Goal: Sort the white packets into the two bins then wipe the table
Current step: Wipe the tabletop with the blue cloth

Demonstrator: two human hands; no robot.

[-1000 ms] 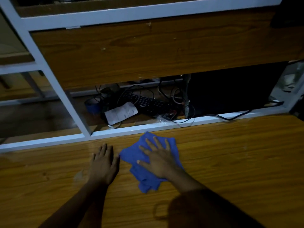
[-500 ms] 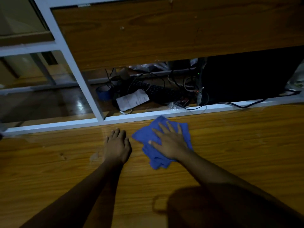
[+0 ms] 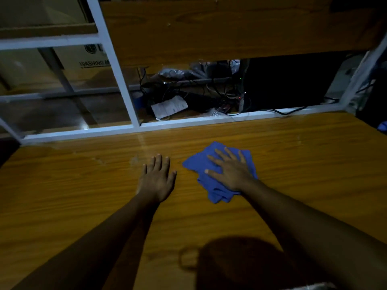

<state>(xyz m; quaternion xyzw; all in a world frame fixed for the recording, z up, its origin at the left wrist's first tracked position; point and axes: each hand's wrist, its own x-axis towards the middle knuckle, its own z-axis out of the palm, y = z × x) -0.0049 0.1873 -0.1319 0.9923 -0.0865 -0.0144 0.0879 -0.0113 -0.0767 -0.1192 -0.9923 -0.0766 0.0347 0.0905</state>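
A crumpled blue cloth (image 3: 201,162) lies on the wooden table (image 3: 303,155), a little right of centre. My right hand (image 3: 229,169) presses flat on the cloth with its fingers spread and straight. To its left, my left hand (image 3: 157,176) rests palm down on the bare wood, fingers straight and close together. Neither white packets nor bins appear in view.
A white metal frame (image 3: 134,127) runs along the table's far edge. Behind it lie tangled cables, a keyboard and a white paper slip (image 3: 169,106). A wooden panel (image 3: 230,30) stands above. My head's shadow falls on the near part of the table.
My right hand has slid the blue cloth to the right across the table. My left hand stays flat on the wood. The view has tilted, showing more of the near table.
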